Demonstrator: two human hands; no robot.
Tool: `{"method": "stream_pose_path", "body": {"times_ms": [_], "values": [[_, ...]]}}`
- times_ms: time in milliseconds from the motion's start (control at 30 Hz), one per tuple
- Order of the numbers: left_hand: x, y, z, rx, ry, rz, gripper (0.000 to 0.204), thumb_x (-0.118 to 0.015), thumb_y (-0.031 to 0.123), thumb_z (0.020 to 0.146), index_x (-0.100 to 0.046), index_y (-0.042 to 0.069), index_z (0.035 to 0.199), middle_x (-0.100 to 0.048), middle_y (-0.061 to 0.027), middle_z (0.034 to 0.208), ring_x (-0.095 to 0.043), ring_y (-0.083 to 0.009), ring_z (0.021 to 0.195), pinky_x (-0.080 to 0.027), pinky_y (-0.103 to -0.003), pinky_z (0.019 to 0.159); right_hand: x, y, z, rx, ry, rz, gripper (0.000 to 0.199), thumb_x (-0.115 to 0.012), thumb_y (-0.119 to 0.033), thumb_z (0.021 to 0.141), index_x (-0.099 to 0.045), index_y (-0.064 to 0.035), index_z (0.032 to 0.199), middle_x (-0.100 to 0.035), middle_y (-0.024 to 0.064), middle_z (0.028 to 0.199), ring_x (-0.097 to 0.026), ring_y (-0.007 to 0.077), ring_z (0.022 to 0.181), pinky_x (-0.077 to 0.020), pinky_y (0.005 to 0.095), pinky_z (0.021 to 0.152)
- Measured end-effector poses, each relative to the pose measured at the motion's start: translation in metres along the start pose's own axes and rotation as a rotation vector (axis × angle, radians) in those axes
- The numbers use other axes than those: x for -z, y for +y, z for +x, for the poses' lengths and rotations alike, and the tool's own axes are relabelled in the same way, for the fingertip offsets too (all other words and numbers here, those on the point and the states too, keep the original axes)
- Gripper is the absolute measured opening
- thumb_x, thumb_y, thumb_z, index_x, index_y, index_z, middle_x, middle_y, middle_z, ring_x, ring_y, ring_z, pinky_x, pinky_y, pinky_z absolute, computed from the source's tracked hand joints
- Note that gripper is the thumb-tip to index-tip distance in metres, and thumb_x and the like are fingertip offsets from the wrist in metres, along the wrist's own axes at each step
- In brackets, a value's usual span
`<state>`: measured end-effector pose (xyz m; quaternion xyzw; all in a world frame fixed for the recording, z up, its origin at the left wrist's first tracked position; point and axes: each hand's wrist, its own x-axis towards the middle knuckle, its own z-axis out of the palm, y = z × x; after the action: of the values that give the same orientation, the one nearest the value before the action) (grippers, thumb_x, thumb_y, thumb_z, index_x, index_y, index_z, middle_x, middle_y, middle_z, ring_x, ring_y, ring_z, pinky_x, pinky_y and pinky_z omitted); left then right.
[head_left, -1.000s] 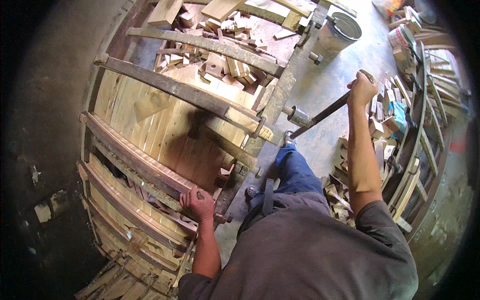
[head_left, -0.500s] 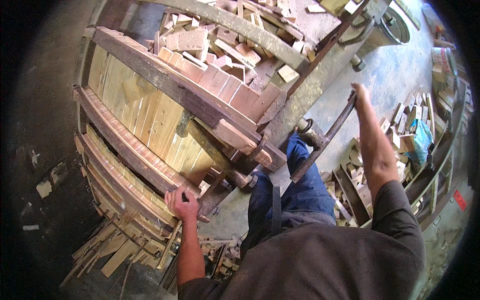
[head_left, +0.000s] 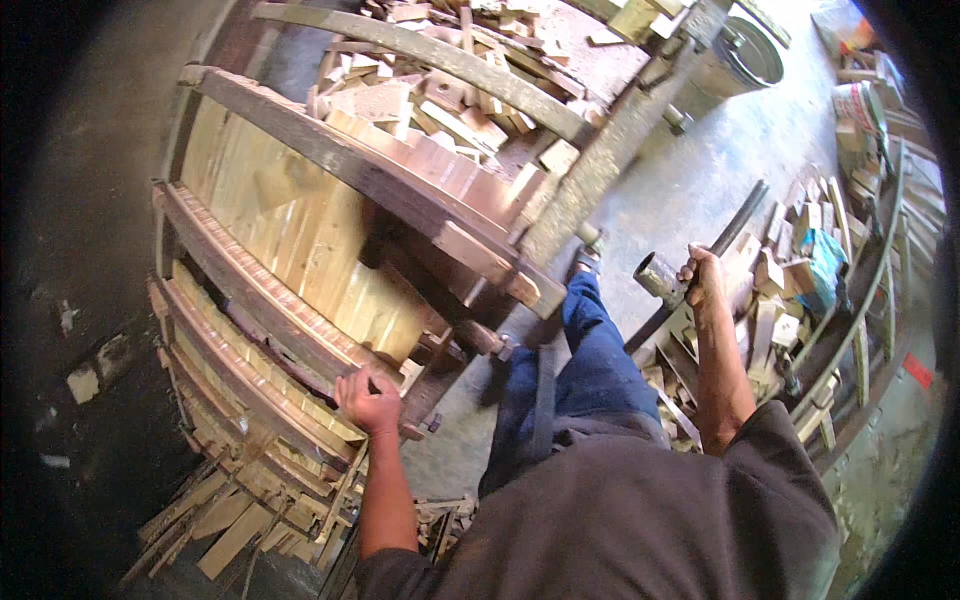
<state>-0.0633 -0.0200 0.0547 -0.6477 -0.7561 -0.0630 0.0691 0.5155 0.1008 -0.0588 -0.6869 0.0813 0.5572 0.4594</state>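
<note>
right fingers (head_left: 690, 268): closed around a dark metal bar (head_left: 738, 218), partway along it; the right hand (head_left: 708, 284) alone bears the tool.
socket tube (head_left: 657, 275): short, metal, set crosswise on the bar just left of the knuckles, open mouth to the left; the tool is held right of the clamp rail, apart from it.
left fingers (head_left: 347, 388): curled in loosely, a narrow gap by the thumb; from where i stand i cannot tell whether they grip anything.
left hand (head_left: 372, 408): at the near right end of a long curved beam (head_left: 250, 292).
slat panel (head_left: 290, 235): pale wooden strips side by side, between dark beams, on the left.
clamp rail (head_left: 585, 190): crusted, slanting from near left to far right.
bolt (head_left: 590, 238): on the rail's right side, left of the socket tube.
bucket (head_left: 712, 80): far, just right of the rail.
wood offcuts (head_left: 430, 105): heaped beyond the slat panel.
second heap (head_left: 768, 330): more cut wood, right of the worker's legs.
blue plastic (head_left: 822, 262): lying on the second heap.
</note>
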Motion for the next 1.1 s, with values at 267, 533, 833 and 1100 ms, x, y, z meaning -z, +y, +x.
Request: {"method": "stream_pose_path", "body": {"times_ms": [267,533,833,1100], "values": [[0.006,0.001,-0.001,-0.021,0.007,0.006,0.018,-0.060,0.016,0.080,-0.067,0.001,0.088,-0.067,-0.0166,0.086,-0.060,-0.0381,0.083,-0.047,-0.048,0.087,-0.027,0.050,-0.065,0.625,0.058,-0.165,0.019,-0.068,-0.004,0.080,-0.062,-0.0019,0.098,-0.056,0.0007,0.069,-0.049,0.0103,0.049,-0.0405,0.0257,0.045],[-0.002,-0.014,-0.013,-0.032,0.069,-0.056,0.015,-0.063,0.010,0.076,-0.068,0.002,0.087,-0.067,-0.0154,0.084,-0.058,-0.0360,0.076,-0.046,-0.046,0.076,-0.098,0.090,-0.103,1.196,-0.095,-0.158,0.015,-0.070,-0.003,0.082,-0.070,-0.0020,0.097,-0.063,0.0060,0.091,-0.059,0.0149,0.082,-0.0487,0.0280,0.074],[-0.004,-0.010,-0.011,0.045,0.048,-0.106,0.014,-0.061,0.012,0.077,-0.069,0.006,0.087,-0.067,-0.0140,0.082,-0.060,-0.0354,0.078,-0.046,-0.046,0.079,-0.058,0.101,-0.064,1.517,-0.033,-0.655,0.018,-0.072,-0.021,0.084,-0.068,-0.0044,0.091,-0.065,0.0142,0.085,-0.063,0.0289,0.083,-0.0511,0.0397,0.076],[-0.003,-0.017,-0.015,0.044,0.056,-0.110,0.013,-0.060,0.010,0.078,-0.069,0.007,0.086,-0.068,-0.0136,0.083,-0.060,-0.0356,0.078,-0.046,-0.047,0.078,-0.071,0.041,-0.220,1.351,-0.217,0.006,0.009,-0.068,-0.004,0.090,-0.066,0.0000,0.097,-0.064,0.0031,0.083,-0.060,0.0086,0.072,-0.0502,0.0244,0.066]]}}
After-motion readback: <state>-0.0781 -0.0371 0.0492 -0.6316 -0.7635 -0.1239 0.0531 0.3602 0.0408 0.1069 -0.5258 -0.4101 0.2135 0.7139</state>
